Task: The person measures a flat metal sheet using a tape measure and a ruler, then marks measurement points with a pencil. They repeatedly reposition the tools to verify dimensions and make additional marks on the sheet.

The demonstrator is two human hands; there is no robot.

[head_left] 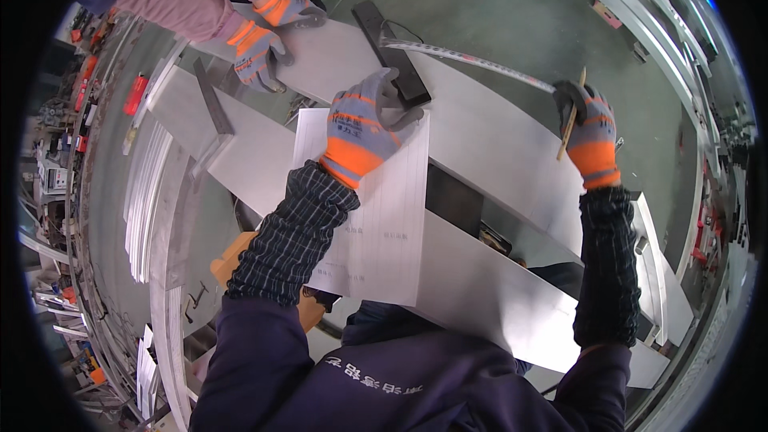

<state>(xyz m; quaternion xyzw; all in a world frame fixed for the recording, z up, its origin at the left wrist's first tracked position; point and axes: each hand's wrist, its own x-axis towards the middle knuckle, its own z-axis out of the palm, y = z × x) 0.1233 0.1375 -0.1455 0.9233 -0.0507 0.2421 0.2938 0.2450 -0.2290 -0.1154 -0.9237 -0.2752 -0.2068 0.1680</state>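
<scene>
Tape-measure blade (pixel 472 59) lies to the L of the R hand (pixel 590 124), which is closed round its R end w/ a pencil (pixel 566 138) in the same grip; its long axis runs L–R, sloping down to the R. Blade's other end points L, at the black bar (pixel 400 64), nearer the L hand (pixel 360 124) (can't tell if that one's gripping), & the bar's long axis slants upper L to lower R.

Workshop; stacked long strips (pixel 146 200), extended tape measure (pixel 478 62)
</scene>
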